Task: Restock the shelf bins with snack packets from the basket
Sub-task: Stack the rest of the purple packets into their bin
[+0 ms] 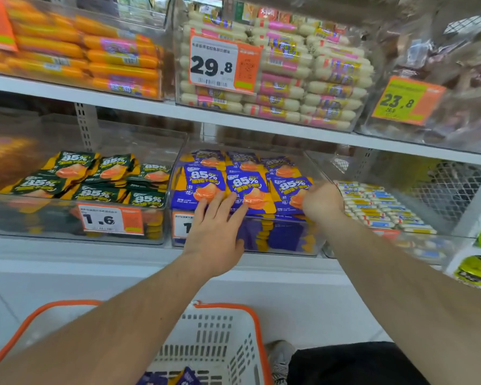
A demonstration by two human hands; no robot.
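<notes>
Left hand (pixel 215 240) flat, fingers (pixel 220 208) straight on blue packets (pixel 247 187); right hand (pixel 321 202) curled, grip unclear.

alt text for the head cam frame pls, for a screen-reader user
Both hands reach into a clear shelf bin of blue snack packets: the left hand lies flat on the front row, the right hand curls at the right-most packet, grip unclear. Green packets fill the bin to the left, and a white, orange-rimmed basket sits below holding more blue packets.
</notes>
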